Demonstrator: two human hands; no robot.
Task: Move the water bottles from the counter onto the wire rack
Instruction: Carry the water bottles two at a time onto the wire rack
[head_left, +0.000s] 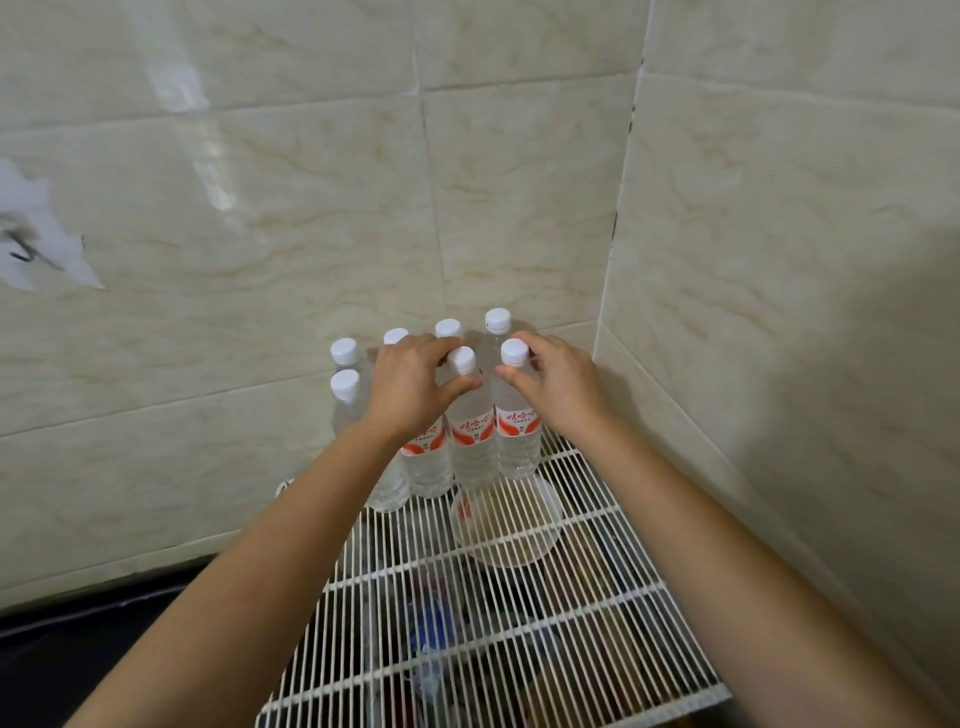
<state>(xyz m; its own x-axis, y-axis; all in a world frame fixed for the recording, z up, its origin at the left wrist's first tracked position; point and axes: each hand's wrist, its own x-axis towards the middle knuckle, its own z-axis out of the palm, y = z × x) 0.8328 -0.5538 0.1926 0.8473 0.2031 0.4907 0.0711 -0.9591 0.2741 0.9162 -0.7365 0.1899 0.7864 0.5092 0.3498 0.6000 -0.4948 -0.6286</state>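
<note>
Several clear water bottles with white caps and red-and-white labels stand upright in a cluster at the far end of the white wire rack (524, 613), in the tiled corner. My left hand (410, 387) curls around the neck of the front middle bottle (470, 441), thumb in front of it and fingers behind. My right hand (558, 387) wraps the neck of the front right bottle (517, 441), thumb touching its shoulder. Both bottles rest on the rack. Other bottles stand behind and to the left, partly hidden by my left hand and forearm.
A clear round dish (506, 522) lies under the rack just in front of the bottles. Tiled walls (779, 260) close in behind and on the right. Dark clutter shows below the rack wires. A dark counter edge (104, 618) runs at the lower left.
</note>
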